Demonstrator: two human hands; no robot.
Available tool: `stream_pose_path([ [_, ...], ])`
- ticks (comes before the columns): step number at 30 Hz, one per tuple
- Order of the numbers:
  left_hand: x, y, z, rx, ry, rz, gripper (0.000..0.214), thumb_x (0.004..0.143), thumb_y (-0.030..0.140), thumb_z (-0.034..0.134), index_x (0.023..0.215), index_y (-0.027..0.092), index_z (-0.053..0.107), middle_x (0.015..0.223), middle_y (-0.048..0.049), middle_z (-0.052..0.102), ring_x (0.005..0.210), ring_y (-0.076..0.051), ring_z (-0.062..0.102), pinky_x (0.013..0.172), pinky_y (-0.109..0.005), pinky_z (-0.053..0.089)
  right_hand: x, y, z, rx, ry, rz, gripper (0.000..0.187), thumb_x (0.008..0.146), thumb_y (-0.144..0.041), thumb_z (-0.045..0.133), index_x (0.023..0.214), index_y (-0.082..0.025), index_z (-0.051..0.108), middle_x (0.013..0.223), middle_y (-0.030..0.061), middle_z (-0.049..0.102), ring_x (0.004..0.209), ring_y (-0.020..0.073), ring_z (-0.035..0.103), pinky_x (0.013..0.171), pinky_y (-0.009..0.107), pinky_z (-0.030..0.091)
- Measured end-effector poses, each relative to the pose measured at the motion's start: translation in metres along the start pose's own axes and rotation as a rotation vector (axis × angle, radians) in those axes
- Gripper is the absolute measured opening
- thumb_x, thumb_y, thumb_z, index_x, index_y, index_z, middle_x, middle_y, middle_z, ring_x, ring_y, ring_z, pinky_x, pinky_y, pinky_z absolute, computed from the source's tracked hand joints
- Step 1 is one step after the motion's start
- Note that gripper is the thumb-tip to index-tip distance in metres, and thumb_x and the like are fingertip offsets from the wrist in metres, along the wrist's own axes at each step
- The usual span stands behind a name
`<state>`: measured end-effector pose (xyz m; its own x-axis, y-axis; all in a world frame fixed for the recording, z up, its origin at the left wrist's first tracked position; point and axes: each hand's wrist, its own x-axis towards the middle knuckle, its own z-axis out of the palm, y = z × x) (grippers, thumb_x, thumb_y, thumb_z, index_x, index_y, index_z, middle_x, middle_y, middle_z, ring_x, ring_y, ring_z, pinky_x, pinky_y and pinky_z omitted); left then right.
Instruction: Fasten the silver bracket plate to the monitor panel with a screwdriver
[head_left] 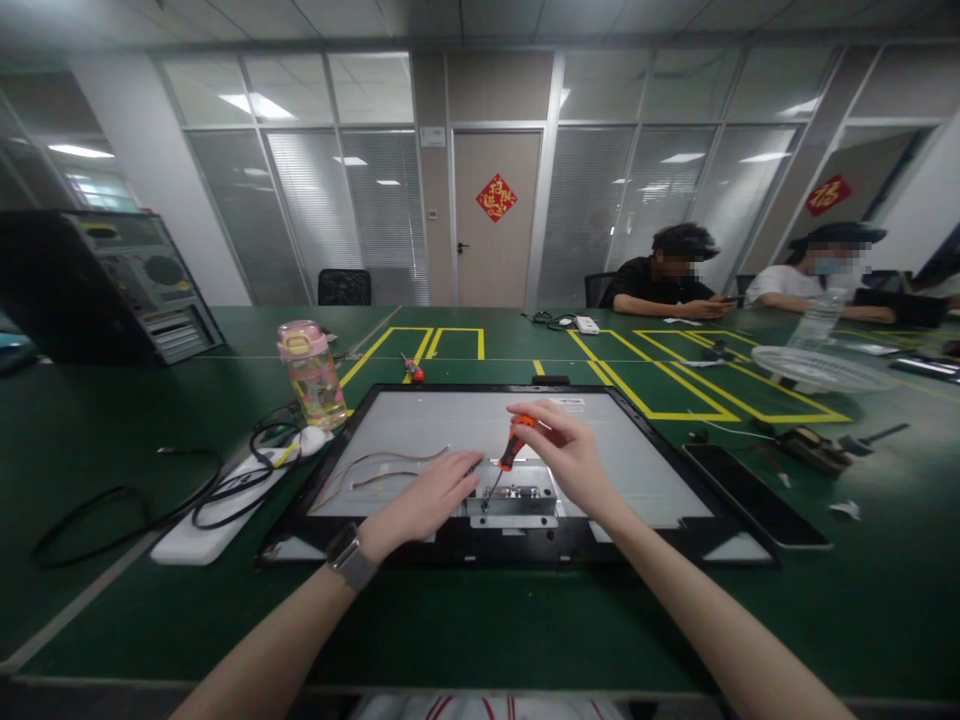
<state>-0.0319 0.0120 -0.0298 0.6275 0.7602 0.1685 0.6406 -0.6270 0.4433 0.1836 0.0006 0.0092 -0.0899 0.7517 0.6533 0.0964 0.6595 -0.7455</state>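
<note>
A flat monitor panel (645,470) with a black frame lies face down on the green table. My right hand (566,450) grips a screwdriver with an orange handle (514,445); its tip points down at a small metal bracket (514,500) near the panel's front edge. My left hand (427,500) rests flat on the panel beside the bracket's left side, fingers close to the screwdriver tip. Thin wires (390,465) run across the panel to the left of that hand. A watch sits on my left wrist.
A pink-lidded bottle (311,372), black cables (225,480) and a white power strip (217,515) lie left. A computer case (112,285) stands far left. A second screwdriver (411,370) lies behind. A dark slab (754,495) and small parts lie right. Two people sit at the far right.
</note>
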Motion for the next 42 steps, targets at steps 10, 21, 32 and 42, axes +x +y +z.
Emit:
stream_pose_path([
  [10, -0.001, -0.004, 0.003, 0.022, 0.010, 0.023, 0.045, 0.104, 0.037, 0.023, 0.138, 0.016, 0.043, 0.144, -0.0106, 0.047, 0.134, -0.020, 0.041, 0.116, -0.035, 0.024, -0.001, -0.004, -0.007, 0.106, -0.120, 0.039, 0.030, 0.094, -0.035, 0.050, 0.119, -0.030, 0.065, 0.100, 0.0045, 0.071, 0.094, 0.0214, 0.069, 0.090, 0.044, 0.053],
  [21, 0.003, -0.013, 0.010, 0.062, 0.036, 0.066, 0.045, 0.105, 0.037, 0.023, 0.137, 0.014, 0.043, 0.142, -0.0116, 0.050, 0.132, -0.020, 0.043, 0.116, -0.037, 0.022, -0.005, -0.001, -0.002, -0.091, 0.030, -0.040, 0.027, 0.094, -0.031, 0.049, 0.113, -0.026, 0.068, 0.098, 0.0059, 0.064, 0.090, 0.0205, 0.062, 0.084, 0.038, 0.050],
  [32, 0.002, -0.007, 0.007, 0.079, 0.019, 0.052, 0.044, 0.105, 0.037, 0.025, 0.137, 0.015, 0.044, 0.140, -0.0104, 0.051, 0.131, -0.019, 0.044, 0.117, -0.037, 0.021, -0.006, 0.014, -0.001, 0.103, 0.167, 0.107, 0.014, 0.079, -0.037, 0.072, 0.081, -0.023, 0.071, 0.081, 0.0010, 0.061, 0.072, 0.0158, 0.059, 0.067, 0.030, 0.049],
  [42, 0.001, -0.006, 0.006, 0.059, 0.016, 0.044, 0.045, 0.104, 0.038, 0.024, 0.137, 0.015, 0.044, 0.143, -0.0115, 0.049, 0.132, -0.021, 0.044, 0.116, -0.040, 0.025, -0.005, 0.017, -0.009, 0.367, -0.004, 0.214, 0.021, 0.086, -0.043, 0.065, 0.096, -0.026, 0.071, 0.096, 0.0032, 0.068, 0.094, 0.0201, 0.063, 0.091, 0.037, 0.046],
])
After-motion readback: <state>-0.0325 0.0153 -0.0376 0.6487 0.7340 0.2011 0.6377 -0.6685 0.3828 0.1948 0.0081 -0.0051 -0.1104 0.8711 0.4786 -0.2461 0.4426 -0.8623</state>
